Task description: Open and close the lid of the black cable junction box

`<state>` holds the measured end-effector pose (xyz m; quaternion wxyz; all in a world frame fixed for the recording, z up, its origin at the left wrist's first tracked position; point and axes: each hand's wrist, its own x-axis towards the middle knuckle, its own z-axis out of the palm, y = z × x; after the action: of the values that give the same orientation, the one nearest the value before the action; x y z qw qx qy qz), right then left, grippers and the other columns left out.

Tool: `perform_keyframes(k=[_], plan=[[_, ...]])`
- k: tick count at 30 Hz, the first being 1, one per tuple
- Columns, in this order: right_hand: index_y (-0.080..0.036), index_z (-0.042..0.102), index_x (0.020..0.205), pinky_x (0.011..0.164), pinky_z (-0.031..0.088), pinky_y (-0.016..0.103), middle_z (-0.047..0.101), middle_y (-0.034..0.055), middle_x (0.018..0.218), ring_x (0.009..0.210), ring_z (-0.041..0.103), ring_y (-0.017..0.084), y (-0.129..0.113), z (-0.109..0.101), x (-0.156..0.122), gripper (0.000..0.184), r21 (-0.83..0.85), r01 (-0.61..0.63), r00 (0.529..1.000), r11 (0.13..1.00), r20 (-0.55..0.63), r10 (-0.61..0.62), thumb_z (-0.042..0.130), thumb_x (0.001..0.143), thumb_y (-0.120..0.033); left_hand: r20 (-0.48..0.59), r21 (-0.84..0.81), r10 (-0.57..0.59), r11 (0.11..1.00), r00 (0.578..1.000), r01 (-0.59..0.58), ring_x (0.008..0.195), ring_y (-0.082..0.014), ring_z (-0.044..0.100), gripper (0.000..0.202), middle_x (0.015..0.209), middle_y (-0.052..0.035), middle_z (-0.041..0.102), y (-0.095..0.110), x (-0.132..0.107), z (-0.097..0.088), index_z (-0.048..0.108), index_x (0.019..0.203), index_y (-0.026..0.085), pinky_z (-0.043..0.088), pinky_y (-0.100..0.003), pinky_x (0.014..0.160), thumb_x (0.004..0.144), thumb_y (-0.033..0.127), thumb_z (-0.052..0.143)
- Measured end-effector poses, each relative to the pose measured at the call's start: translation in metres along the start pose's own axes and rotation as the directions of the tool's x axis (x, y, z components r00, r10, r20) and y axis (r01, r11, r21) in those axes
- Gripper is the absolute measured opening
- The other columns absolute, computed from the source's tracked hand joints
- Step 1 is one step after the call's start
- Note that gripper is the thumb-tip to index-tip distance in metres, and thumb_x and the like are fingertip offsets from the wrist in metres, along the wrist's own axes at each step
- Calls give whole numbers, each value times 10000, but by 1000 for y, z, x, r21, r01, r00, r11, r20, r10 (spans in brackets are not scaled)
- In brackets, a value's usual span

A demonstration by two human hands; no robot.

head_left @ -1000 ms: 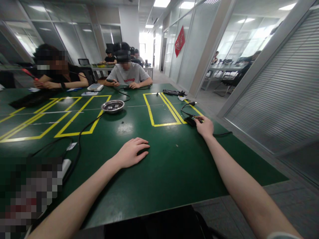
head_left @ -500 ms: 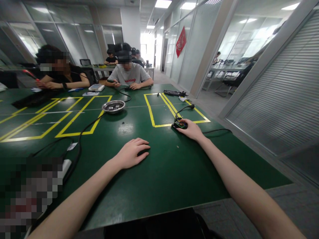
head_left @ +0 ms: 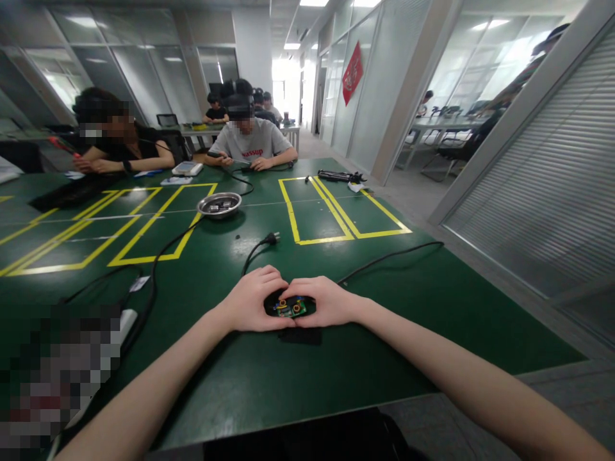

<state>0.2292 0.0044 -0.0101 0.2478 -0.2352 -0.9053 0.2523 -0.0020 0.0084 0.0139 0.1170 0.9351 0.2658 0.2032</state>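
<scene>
An opened power adapter [head_left: 294, 308] lies between my hands near the front of the green table, its green circuit board and copper coils facing up. My left hand [head_left: 252, 299] curls around the left side, fingers over the far edge and thumb at the near edge. From the right, my right hand [head_left: 331, 302] grips it the same way, and the fingertips of both hands meet. A black cord with a plug [head_left: 271, 239] stands out beyond my left hand. Another cable [head_left: 389, 261] trails off to the right. The hands hide much of the adapter's black case.
A metal bowl [head_left: 219, 205] with small metal parts stands left of centre. Yellow tape rectangles [head_left: 324, 241] mark the green table [head_left: 230, 390]. A folded black tripod [head_left: 341, 176] lies at the far edge. Two people [head_left: 252, 137] sit across the table. A black cable [head_left: 154, 275] runs along the left.
My right hand has brought the adapter from the right-hand tape area back toward me and left, to my left hand. My left hand, earlier resting on the table, now holds it too.
</scene>
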Motion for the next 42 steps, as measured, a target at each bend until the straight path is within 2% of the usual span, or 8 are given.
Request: perform_keyframes(k=[8,13,19,23,30,33,36,42], plan=[[-230,696,1172,904,570,358,718,87,1169,1041,702,238,12,-21,-6,353,-47,-25,992,999,-127,19,769,842,-329,-18,38,-92,995,996,93,1326,-344,545,675,1368,-138,662,-8,-6,11,591,1386,216,483,-520,1106,829,563,750],[-235,689,1186,680,582,294,691,84,1190,896,693,201,24,-26,-9,358,-60,-127,978,990,-171,116,726,834,-289,-21,73,-150,986,988,151,1380,-349,508,659,1430,-130,634,-13,-8,14,581,1420,232,441,-550,1141,858,541,732],[-216,686,1071,974,544,418,660,101,1178,1083,655,252,42,-40,-14,256,-118,-163,967,980,-215,135,739,843,-317,-45,69,-202,976,978,205,1411,-325,492,587,1467,-122,608,-18,-8,17,581,1421,230,417,-530,1169,910,501,680],[-215,687,947,1014,515,439,642,78,1101,1065,638,246,53,-57,-22,187,-85,-200,971,976,-151,186,764,807,-312,-50,69,-219,973,974,222,1438,-311,473,579,1501,-115,580,-19,-8,18,569,1434,237,398,-511,1189,926,501,656],[-230,738,802,1109,451,479,616,75,1197,1190,595,275,66,-78,-38,322,24,-328,945,944,-9,328,888,690,-492,-27,74,-252,965,967,253,1477,-311,432,631,1543,-119,538,-20,-8,20,532,1468,244,366,-516,1206,925,546,643],[-219,728,695,1027,495,449,645,71,1089,1076,631,258,67,-77,-37,346,27,-334,942,942,-23,335,842,739,-543,-26,72,-261,962,965,263,1486,-305,420,645,1557,-117,524,-19,-8,21,519,1478,244,350,-514,1218,927,557,637],[-204,704,690,853,526,383,654,54,918,881,642,217,66,-68,-32,377,34,-319,943,947,-90,321,768,822,-550,-31,65,-263,962,964,265,1484,-303,424,654,1557,-123,522,-18,-7,21,516,1480,239,346,-511,1220,927,567,634],[-196,638,710,620,425,280,612,6,764,655,533,144,53,-37,-18,329,-54,-310,939,949,-172,297,724,885,-461,-21,79,-271,959,962,272,1496,-302,408,638,1565,-134,510,-18,-7,22,509,1482,219,345,-513,1222,922,497,635]])
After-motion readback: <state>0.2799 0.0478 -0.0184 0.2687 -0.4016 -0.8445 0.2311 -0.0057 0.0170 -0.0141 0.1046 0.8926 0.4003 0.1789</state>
